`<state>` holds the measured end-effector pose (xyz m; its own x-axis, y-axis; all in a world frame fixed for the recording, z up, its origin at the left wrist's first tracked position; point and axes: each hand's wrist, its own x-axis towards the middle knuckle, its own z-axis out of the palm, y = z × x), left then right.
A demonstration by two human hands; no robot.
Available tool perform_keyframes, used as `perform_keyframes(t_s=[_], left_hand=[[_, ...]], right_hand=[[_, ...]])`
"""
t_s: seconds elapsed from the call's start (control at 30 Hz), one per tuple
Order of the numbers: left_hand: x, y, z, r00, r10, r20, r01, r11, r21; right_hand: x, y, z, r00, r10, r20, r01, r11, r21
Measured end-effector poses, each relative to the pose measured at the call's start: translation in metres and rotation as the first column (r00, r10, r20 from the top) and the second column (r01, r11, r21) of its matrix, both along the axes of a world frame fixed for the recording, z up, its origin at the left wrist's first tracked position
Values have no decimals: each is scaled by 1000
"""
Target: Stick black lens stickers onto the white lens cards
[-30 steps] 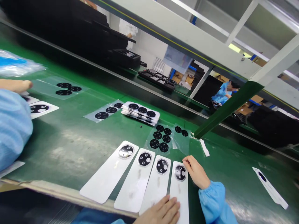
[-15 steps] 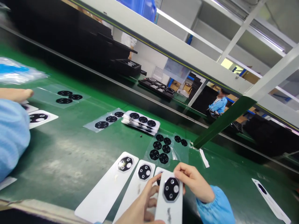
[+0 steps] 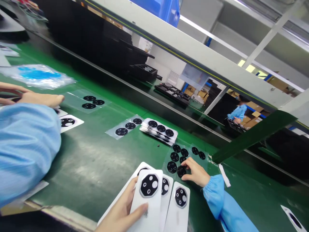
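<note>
My left hand (image 3: 123,211) grips a white strip (image 3: 147,203) with a black octagonal camera piece near its top, lifted over the other white strips (image 3: 179,206) on the green belt. My right hand (image 3: 196,173), in a blue sleeve, reaches onto a clear film sheet (image 3: 180,156) carrying several black round pieces. Its fingertips are curled down on one black piece (image 3: 181,170) at the sheet's near edge. I cannot tell whether the piece is lifted.
A stack of white strips (image 3: 159,130) and another film with black pieces (image 3: 125,127) lie farther back on the green belt (image 3: 91,161). A co-worker's blue sleeve (image 3: 24,145) and hand (image 3: 43,98) fill the left. A green bar (image 3: 253,135) slants at the right.
My left hand has carried the lifted strip leftward over the row. My right hand let go of it and moved forward onto the film of black pieces. The view shifted right.
</note>
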<state>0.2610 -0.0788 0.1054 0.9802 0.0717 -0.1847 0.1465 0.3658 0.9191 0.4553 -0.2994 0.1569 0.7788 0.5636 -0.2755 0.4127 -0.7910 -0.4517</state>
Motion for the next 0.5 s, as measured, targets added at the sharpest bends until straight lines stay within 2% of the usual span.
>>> perform_keyframes(t_s=[0.13,0.3,0.4,0.5], left_hand=[[5,10,12,999,4,49,-4,1000,-4],[8,16,5,997,-6,72,10,998,-54],[9,17,1,998,-2,60,5,998,-61],[11,17,1,1000,13,9,-13,999,-51]], right_hand=[[-4,9,-4,1000,5,10,-4,996,-86],[0,12,-7,1000,16,16,-13,991,-132],[17,-2,-4,999,12,35,-8,993,-120],[50,-31,5,987,-93,130,110,985,-131]])
